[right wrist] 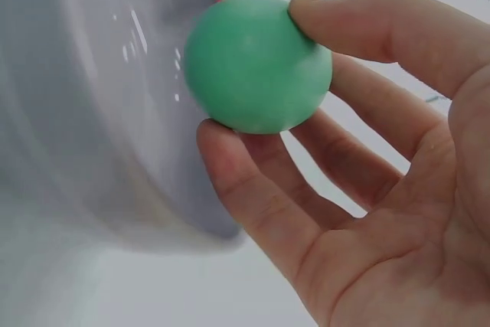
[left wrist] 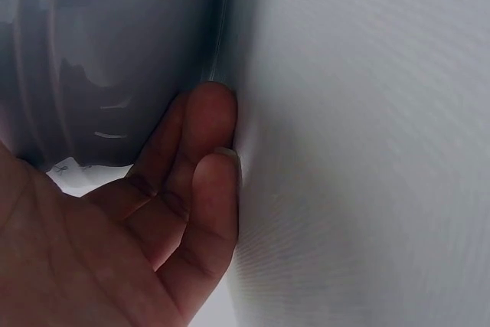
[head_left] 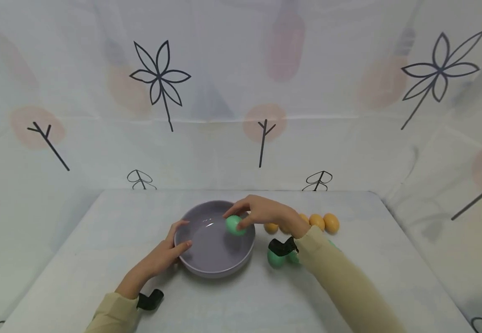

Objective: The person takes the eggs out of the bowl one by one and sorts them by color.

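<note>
1. Your right hand (head_left: 266, 213) pinches a green egg (head_left: 234, 225) between thumb and fingertips, over the right inside of the grey bowl (head_left: 207, 263).
2. Your left hand (head_left: 170, 252) lies against the bowl's left wall, fingers relaxed, gripping nothing.
3. The bowl sits on the white tabletop (head_left: 99, 240).
4. Right of it lie orange eggs (head_left: 324, 222) and more green eggs (head_left: 275, 260) (partly hidden by your sleeve).

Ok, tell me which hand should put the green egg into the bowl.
The right hand, most likely. It already pinches the green egg over the grey bowl, so it need only lower and release. The left hand rests against the bowl's outer rim, steadying it.
</note>
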Tool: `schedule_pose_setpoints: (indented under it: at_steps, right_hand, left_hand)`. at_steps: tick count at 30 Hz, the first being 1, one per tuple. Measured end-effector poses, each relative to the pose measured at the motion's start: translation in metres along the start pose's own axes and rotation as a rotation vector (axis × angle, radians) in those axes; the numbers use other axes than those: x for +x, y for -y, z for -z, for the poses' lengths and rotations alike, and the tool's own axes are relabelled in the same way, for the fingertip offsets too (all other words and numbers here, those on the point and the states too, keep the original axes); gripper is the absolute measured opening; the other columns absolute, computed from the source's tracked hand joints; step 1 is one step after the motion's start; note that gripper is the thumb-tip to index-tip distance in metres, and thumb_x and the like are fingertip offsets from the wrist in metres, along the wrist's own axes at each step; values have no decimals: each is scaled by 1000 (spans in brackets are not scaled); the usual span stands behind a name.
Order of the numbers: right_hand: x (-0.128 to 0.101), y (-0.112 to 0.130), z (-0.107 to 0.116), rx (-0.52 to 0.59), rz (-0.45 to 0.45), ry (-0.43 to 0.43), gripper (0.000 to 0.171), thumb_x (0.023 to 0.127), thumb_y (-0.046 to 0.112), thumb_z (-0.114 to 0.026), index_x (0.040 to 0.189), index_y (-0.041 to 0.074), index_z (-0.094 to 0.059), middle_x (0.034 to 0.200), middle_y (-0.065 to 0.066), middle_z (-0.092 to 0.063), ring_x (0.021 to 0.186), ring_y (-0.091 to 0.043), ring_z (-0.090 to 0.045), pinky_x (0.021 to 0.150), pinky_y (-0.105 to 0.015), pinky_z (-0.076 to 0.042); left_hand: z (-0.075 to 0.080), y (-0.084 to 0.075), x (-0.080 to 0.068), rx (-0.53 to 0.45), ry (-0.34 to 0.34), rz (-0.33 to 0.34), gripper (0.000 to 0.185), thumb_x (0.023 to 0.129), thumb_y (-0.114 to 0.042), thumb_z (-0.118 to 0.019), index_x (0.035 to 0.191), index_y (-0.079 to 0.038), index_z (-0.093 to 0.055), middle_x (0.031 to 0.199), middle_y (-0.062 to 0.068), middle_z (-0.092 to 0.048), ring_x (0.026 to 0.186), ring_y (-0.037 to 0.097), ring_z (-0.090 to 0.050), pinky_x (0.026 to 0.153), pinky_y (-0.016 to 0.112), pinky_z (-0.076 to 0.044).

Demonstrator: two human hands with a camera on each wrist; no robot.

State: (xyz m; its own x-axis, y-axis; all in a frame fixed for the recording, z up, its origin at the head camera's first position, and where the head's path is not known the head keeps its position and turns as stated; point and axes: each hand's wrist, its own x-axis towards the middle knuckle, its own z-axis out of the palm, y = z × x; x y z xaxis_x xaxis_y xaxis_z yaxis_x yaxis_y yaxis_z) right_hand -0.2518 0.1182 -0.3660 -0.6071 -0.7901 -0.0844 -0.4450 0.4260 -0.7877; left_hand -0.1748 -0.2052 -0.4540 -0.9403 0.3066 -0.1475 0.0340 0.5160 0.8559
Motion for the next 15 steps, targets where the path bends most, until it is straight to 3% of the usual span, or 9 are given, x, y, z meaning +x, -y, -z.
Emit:
schedule_pose_setpoints:
  at_steps: [5, 10, 15]
  right_hand:
    - [-25, -2, 5, 27, -40, -73, 44, 85, 20, -73, 129, 18, -68, 125, 12, -64, 119, -15, -56, 103, -47, -38]
    - [-51, -11, 12, 86, -97, -144, 43, 85, 18, -72, 127, 22, -69, 124, 12, -64, 121, -15, -54, 103, -48, -36]
    - [-73, -22, 26, 87, -89, -202, 42, 86, 24, -75, 127, 27, -68, 128, 8, -63, 124, -17, -53, 104, -49, -37]
  left_hand:
    - [0, -1, -1, -5, -1, -5, 62, 100, -38, -58, 150, -30, -21, 130, 27, -41, 76, 25, -52, 64, 37, -42]
    - [0, -4, -1, 1, 0, -3, 63, 100, -39, -58, 150, -30, -22, 132, 26, -40, 81, 25, -53, 65, 37, -42]
    - [-1, -3, 0, 4, -3, 3, 62, 100, -38, -58, 150, -31, -22, 127, 25, -43, 68, 23, -48, 62, 36, -41]
